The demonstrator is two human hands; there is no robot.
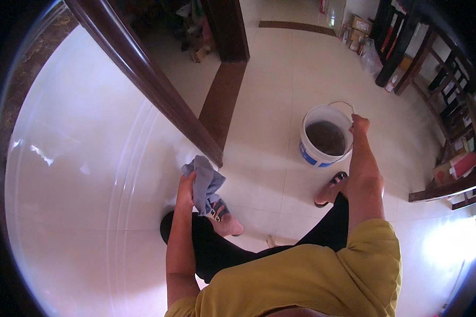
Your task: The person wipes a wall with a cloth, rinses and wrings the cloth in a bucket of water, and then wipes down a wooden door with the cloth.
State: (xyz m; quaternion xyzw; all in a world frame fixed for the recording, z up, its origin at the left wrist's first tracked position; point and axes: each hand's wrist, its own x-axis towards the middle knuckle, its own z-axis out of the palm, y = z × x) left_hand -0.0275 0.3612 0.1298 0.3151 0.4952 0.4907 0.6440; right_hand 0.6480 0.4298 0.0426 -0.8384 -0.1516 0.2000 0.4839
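Observation:
A crumpled grey cloth hangs from my left hand, above my left foot and close to the tiled wall. My right hand is closed around the grip of the wire handle of a white plastic bucket. Dark, murky water lies inside the bucket. Blue printing marks its outer side. The bucket is just ahead of my right foot; I cannot tell whether its base touches the floor.
A dark wooden door frame rises at the left, beside a brown threshold strip. Glossy wall tiles fill the left side. Wooden shelving lines the right, with cardboard boxes, a plastic bag and a red-and-tan box.

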